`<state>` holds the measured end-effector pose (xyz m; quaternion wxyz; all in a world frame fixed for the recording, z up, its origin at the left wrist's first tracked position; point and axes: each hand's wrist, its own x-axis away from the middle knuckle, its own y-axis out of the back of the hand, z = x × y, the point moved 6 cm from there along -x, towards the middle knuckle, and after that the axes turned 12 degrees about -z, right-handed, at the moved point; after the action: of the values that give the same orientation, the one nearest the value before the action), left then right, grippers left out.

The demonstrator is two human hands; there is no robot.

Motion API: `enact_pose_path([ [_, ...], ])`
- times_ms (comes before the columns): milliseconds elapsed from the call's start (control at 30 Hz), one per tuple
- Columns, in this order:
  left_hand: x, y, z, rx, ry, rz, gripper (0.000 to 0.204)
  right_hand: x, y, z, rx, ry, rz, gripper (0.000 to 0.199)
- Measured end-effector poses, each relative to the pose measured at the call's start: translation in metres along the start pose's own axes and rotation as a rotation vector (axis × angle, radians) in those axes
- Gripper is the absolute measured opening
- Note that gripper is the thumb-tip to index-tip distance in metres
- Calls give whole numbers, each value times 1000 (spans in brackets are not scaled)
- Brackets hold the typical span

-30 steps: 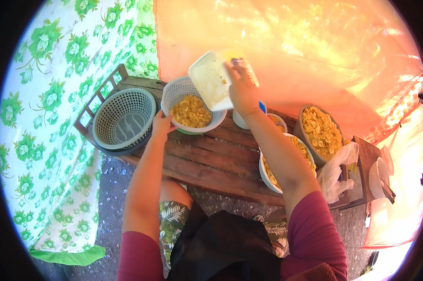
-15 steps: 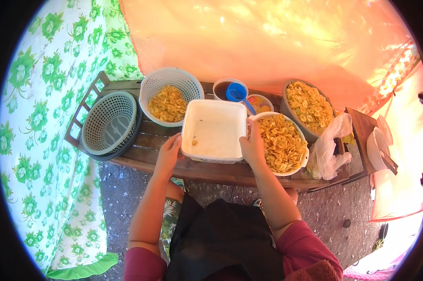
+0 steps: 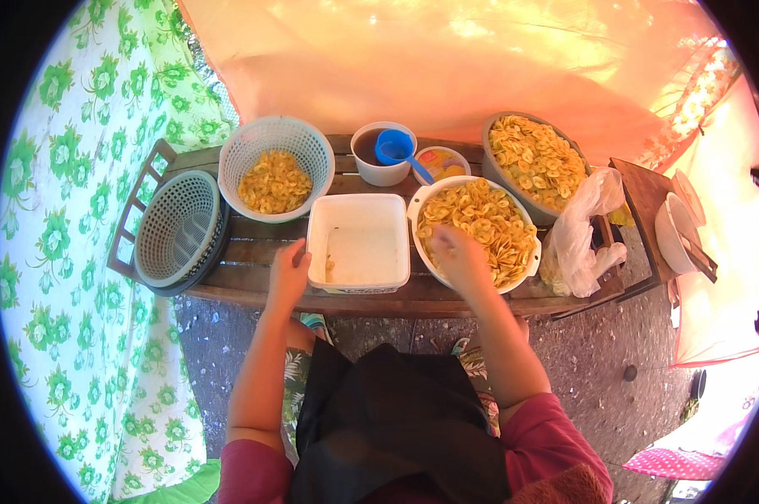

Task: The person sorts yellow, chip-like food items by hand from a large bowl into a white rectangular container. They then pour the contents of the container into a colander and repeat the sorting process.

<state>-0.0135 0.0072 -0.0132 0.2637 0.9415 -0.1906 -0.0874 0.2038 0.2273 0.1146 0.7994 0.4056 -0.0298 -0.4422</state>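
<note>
At the left end of the slatted wooden surface [image 3: 249,252], stacked grey plastic colanders [image 3: 178,228] are seen, with a light grey colander [image 3: 264,139] of yellow banana chips placed just beside them. The left hand [image 3: 288,275] is held low over the front of the surface, its forearm brought nearly straight up from below; its fingers are loosely bent beside the left wall of the square white tub [image 3: 364,235]. Nothing is seen gripped in it, and whether the wall is touched cannot be told. The tub, almost bare inside, is rested upright between the hands. Behind it a white bucket [image 3: 381,175] of brown liquid is placed, with a blue dipper [image 3: 393,147] laid across its top. The right hand [image 3: 462,256] is lowered over the front left of the white handled bowl [image 3: 415,205], its fingers curled down at the banana chips [image 3: 487,217]; whether any are grasped cannot be told. Farther right, a grey basin [image 3: 488,151] is filled with more chips.

Half a second ago the tub was held between both hands; since then the right hand has been shifted to the bowl.
</note>
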Motion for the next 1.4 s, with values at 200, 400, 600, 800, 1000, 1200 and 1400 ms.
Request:
enact_pose_path([
  [200,30,-41,-136,254,-493,52,52,-31,69,-41,278,22,32,69],
  [400,66,-148,-212,-81,-660,503,106,-28,87,-82,489,-10,456,117],
  [600,66,-198,-216,-318,-670,560,133,-10,82,-99,560,144,392,118],
  [800,58,-205,-215,-141,-767,507,116,-12,77,-99,474,219,317,105],
  [1000,49,-212,-215,94,-738,439,93,-25,81,-102,295,222,232,93],
  [1200,42,-209,-216,324,-588,233,69,-50,63,-104,64,149,129,78],
  [1400,36,-206,-222,435,-510,137,67,-52,73,-110,-82,73,0,56],
])
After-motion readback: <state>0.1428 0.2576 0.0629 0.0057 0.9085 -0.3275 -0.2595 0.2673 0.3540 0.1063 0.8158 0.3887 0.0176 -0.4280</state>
